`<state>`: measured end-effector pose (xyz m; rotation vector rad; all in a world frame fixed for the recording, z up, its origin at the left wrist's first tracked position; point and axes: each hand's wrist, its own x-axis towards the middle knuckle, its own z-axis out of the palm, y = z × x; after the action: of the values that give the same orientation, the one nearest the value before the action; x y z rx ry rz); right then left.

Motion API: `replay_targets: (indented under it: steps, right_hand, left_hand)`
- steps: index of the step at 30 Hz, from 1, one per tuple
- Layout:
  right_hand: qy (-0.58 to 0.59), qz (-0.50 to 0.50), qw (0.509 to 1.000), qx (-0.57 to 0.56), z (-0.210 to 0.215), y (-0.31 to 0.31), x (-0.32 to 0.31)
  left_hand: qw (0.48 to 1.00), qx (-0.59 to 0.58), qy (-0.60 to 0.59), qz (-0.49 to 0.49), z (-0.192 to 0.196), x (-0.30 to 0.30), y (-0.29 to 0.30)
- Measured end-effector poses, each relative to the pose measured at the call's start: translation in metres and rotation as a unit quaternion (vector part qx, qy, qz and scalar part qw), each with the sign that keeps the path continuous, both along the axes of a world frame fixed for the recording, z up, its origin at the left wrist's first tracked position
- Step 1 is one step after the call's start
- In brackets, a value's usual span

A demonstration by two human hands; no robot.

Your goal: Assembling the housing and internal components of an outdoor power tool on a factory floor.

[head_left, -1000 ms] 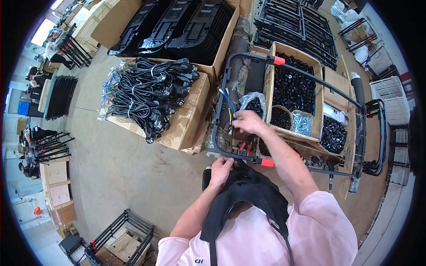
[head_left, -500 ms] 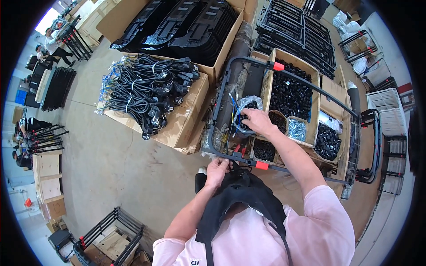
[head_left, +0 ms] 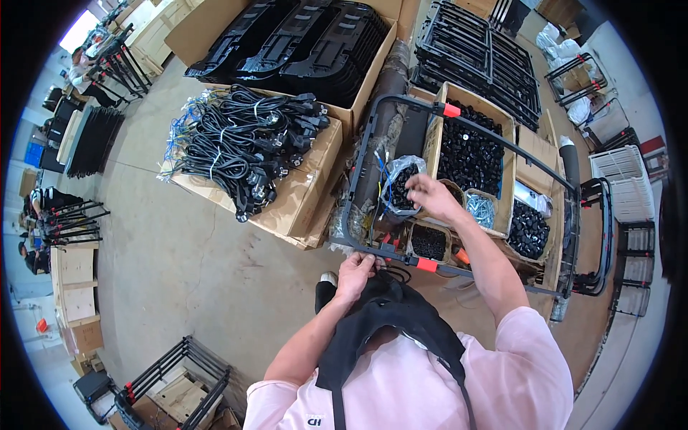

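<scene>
Far left on the floor, a flat cardboard box (head_left: 287, 201) carries a loose heap of bundled black power cords (head_left: 244, 147), several plugs hanging over its near edge; one knock could tip cords onto the concrete.

Right of that, the left hand (head_left: 356, 274) grips the near bar of a black tube frame (head_left: 362, 143) that stands around the parts boxes, fingers curled and pressed together on the tube beside a red clip (head_left: 427, 265). The frame looks propped rather than fixed, so if that grip slackens it may swing or slide and scrape the boxes.

Further right, the right hand (head_left: 430, 197) reaches into a clear plastic bag (head_left: 398, 180) of small black parts, fingertips bunched as if pinching one or two, though I cannot tell for certain what is between them. The bag sits slumped at the frame's left end, above a round tub of black pieces (head_left: 430, 241). A snagged edge could pull the bag over and scatter parts into the neighbouring tubs, mixing the kinds.

Rightmost, a tall box of black caps (head_left: 469, 147) stands near the reaching forearm, which could brush it.
</scene>
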<state>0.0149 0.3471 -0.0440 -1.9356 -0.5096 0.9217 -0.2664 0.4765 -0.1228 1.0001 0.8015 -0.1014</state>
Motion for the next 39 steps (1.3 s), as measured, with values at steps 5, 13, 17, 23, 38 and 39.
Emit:
replay_targets:
  steps: [5,13,17,23,38,39]
  right_hand:
    - [0.121,0.031,0.992,-0.005,0.073,-0.018,-0.081]
    - [0.180,0.206,0.958,-0.083,0.043,-0.063,-0.186]
    - [0.187,0.132,0.965,-0.129,0.063,-0.067,-0.198]
    - [0.220,0.134,0.966,-0.025,0.030,-0.086,-0.220]
    - [0.414,-0.371,0.811,0.182,-0.099,0.018,-0.234]
    - [0.415,-0.373,0.809,0.184,-0.101,0.016,-0.237]
  left_hand:
    - [1.000,-0.020,-0.007,-0.008,-0.011,-0.006,0.005]
    - [0.998,-0.042,-0.033,-0.028,-0.006,-0.005,0.010]
    - [0.996,-0.001,-0.034,-0.077,-0.006,-0.005,0.012]
    - [0.994,0.045,-0.066,-0.073,-0.004,-0.004,0.013]
    - [0.990,0.074,0.042,-0.115,-0.003,0.004,0.036]
    - [0.989,0.076,0.042,-0.117,-0.001,0.003,0.037]
